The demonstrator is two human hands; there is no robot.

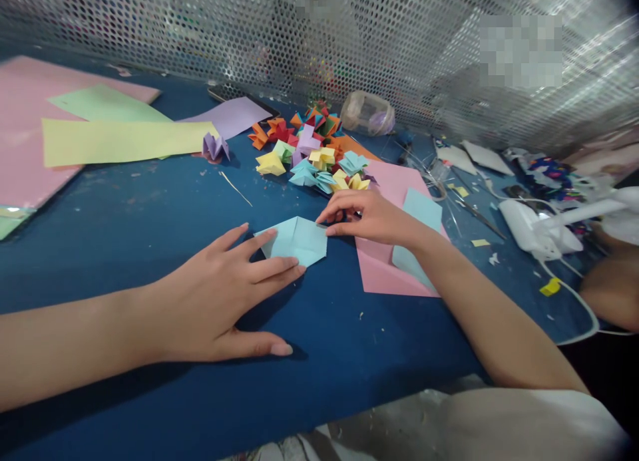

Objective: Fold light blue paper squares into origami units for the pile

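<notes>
A folded light-blue paper piece [298, 240] lies on the blue table [124, 221]. My left hand [219, 298] lies flat with its fingers stretched out, and the fingertips press on the paper's left side. My right hand [367, 216] rests at the paper's right edge, fingers curled and pinching that edge down. Behind the paper sits a heap of small folded paper pieces [309, 152] in many colours.
Pink, green and yellow sheets [114, 140] lie at the left, and a lilac folded piece [215, 146] is near them. A pink sheet [387, 268] with blue paper lies under my right arm. A glass jar [368, 113], a white glue gun [544, 229], scissors and scraps crowd the right. Metal mesh [200, 35] stands behind.
</notes>
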